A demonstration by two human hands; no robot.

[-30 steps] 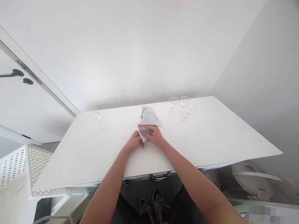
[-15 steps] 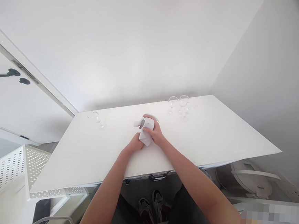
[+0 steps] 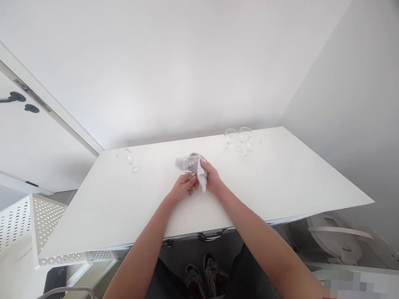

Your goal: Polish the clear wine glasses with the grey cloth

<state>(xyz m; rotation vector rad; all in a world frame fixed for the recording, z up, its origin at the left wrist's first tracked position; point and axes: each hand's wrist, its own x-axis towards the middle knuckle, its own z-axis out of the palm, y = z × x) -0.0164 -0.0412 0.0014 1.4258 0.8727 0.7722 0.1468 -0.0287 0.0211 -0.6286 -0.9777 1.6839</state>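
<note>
Over the middle of the white table [image 3: 139, 214] I hold a clear stemmed glass [image 3: 190, 164], its bowl showing between my hands. My left hand [image 3: 183, 185] pinches the glass from below, near its stem or foot; the fingers hide the exact spot. A white cloth [image 3: 202, 176] is gripped in my right hand [image 3: 212, 176] and lies against the right side of the bowl. Part of the cloth also shows behind the glass on the left.
Three stemmed glasses [image 3: 245, 135] stand together at the table's back right. Another glass [image 3: 127, 156] is at the back left, tilted or lying down. A perforated white rack [image 3: 47, 211] is at the lower left, a rice-cooker-like appliance [image 3: 334, 238] under the right edge.
The cloth, which was wrapped around the glass and covering it, has shifted right and uncovered the bowl. My left fingers have moved up slightly into view.
</note>
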